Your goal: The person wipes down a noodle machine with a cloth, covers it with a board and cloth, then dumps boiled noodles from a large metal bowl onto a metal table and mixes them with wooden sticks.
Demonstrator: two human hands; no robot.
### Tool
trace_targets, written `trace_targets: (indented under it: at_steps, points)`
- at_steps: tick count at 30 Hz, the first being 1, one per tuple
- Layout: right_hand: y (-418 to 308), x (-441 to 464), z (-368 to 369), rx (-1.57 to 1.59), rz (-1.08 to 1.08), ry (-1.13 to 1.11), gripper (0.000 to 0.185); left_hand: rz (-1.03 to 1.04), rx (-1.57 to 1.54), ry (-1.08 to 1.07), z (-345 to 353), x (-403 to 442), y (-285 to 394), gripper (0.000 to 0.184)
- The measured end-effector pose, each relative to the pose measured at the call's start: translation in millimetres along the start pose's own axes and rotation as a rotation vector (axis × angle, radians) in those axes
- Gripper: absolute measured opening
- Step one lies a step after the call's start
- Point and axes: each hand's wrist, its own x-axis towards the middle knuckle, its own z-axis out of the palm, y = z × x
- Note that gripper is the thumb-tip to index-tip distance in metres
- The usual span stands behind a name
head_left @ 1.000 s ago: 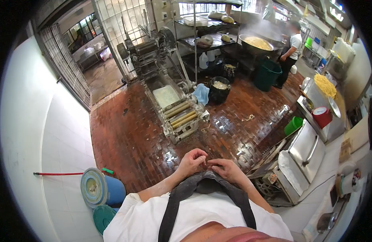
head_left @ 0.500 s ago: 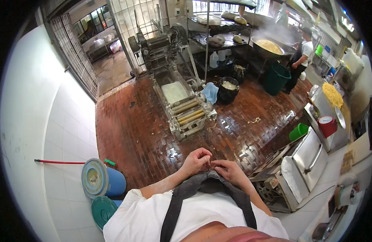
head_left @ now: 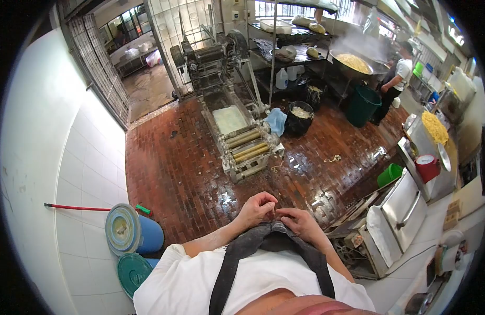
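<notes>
Both hands are close together in front of my body, just past the top edge of the black apron. My left hand has its fingers curled in, thumb and fingertips pressed together. Beside it, my right hand is bent inward, its fingertips pinched toward the left hand. Whatever lies between the fingertips is too small to make out. Beyond them on the brick floor stands a machine with metal rollers and a pale sheet or slab on its bed.
Lidded blue bucket and green lid are at the left, near a red stick. At the right are a steel-doored unit and a green bucket. A co-worker stands beside a steaming pan.
The view has shifted very slightly, so the room appears a little to the right at the back. My hands keep nearly the same pose. The co-worker has barely moved.
</notes>
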Motion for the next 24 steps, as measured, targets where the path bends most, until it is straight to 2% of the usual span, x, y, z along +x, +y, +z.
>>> trace_targets:
  at_steps: [16, 24]
  points:
    - [6, -4, -2, 0.025, -0.033, 0.06, 0.027, 0.03, 0.018, -0.017, 5, 3, 3, 0.014]
    - [11, -3, 0, -0.019, -0.083, 0.048, 0.027, -0.042, -0.011, -0.009, 5, 0, 7, 0.014]
